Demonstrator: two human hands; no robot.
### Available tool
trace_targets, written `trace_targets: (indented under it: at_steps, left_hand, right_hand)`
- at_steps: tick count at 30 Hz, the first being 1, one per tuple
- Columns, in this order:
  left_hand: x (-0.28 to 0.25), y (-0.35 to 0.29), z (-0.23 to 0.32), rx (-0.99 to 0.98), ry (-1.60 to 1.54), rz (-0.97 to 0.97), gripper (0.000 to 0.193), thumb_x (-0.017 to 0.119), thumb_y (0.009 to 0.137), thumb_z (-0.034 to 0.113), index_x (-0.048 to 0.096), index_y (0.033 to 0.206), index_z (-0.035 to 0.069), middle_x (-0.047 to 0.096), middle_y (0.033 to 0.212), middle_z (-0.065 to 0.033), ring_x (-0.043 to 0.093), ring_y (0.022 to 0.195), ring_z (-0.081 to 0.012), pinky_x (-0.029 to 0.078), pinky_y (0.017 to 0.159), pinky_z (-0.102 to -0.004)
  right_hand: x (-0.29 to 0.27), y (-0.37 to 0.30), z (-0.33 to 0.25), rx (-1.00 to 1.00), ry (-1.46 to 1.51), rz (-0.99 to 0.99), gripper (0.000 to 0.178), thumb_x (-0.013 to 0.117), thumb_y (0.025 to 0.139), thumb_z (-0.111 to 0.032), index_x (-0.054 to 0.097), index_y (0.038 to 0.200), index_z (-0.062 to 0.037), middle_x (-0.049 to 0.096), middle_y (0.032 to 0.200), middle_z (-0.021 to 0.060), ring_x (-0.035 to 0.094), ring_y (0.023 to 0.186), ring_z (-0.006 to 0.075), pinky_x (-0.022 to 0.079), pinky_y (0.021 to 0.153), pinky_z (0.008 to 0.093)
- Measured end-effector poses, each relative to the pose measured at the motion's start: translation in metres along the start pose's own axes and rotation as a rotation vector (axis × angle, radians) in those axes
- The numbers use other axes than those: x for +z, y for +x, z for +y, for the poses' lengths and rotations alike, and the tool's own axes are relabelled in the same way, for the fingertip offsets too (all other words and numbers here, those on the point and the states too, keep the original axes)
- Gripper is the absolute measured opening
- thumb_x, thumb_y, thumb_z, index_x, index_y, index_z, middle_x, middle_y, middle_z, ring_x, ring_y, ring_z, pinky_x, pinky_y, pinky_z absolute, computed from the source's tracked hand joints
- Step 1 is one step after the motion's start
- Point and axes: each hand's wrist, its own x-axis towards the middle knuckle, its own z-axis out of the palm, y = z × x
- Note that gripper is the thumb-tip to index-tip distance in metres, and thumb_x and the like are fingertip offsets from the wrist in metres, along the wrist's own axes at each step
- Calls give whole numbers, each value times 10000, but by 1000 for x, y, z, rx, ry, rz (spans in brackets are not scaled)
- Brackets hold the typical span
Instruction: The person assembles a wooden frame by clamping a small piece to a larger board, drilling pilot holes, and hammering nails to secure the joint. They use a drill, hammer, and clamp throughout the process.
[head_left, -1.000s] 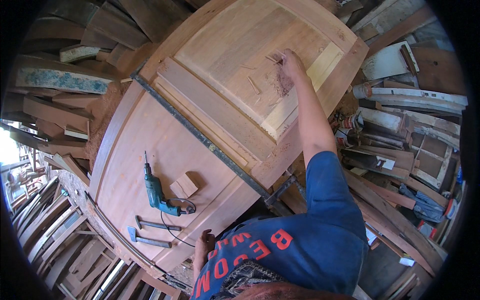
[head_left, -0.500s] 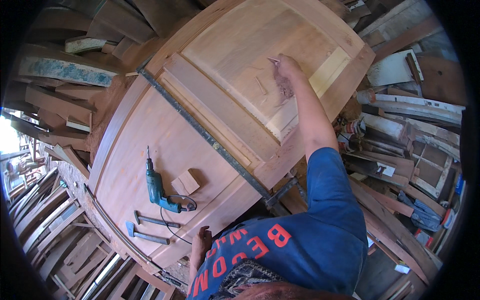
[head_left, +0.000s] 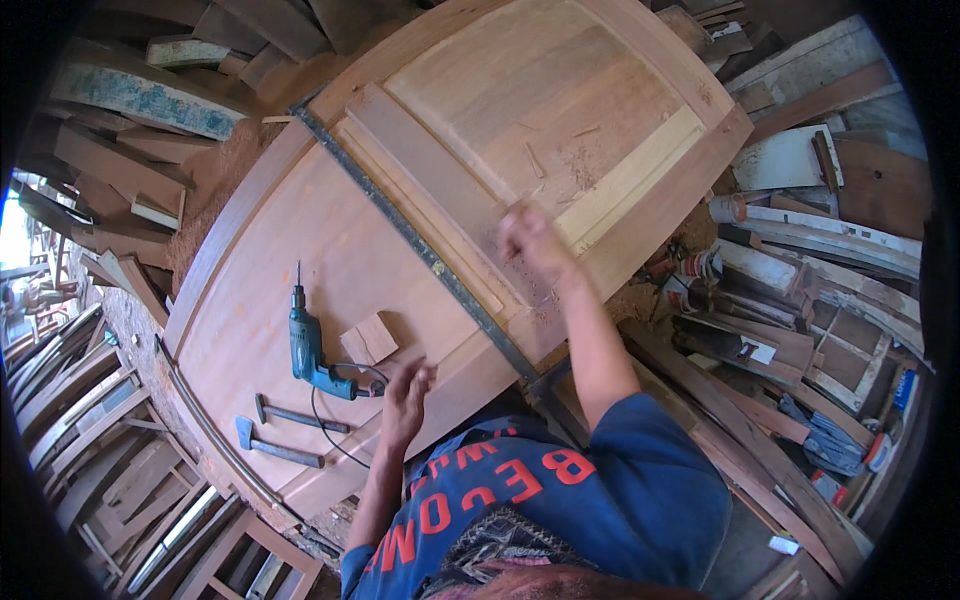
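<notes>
Nearing drill (head_left: 307,342): left hand (head_left: 405,398); right hand (head_left: 535,243) pulled back from slivers (head_left: 534,160).

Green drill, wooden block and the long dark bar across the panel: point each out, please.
Green drill (head_left: 306,338): head view, on its green body.
Wooden block (head_left: 369,339): head view, on its upper face.
Dark bar (head_left: 437,267): head view, near mid-length.

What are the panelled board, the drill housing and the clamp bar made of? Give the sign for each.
Panelled board: apparently bare wood, matt; brown streaks look like grain.
Green drill housing: probably moulded plastic, slightly glossy, with smooth rounded contours.
Long clamp bar: likely metal, perhaps steel; dark, mottled finish, slim shape.
</notes>
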Motion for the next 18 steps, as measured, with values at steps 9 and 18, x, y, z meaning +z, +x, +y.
trace_targets:
  at_steps: [9, 18]
  left_hand:
    - [19, 42, 11, -163, -855, 194, 399, 481, 1099, 314, 523, 1369, 23, 658, 1287, -177, 624, 1211, -262, 511, 1030, -397]
    - [-26, 4, 10, -1, -1358, -149, 491, 549, 997, 279, 504, 1429, 50, 614, 1382, -162, 603, 1235, -306, 466, 1037, -484]
  right_hand:
    - [192, -109, 50, -410, -727, -184, 461, 588, 959, -106, 474, 1389, 12, 669, 1106, 260, 649, 1041, 502, 542, 915, 504]
    - [187, -112, 15, 148, -153, -370, 291, 604, 972, -2, 636, 1257, 43, 707, 1116, 118, 687, 988, 157, 584, 883, 320]
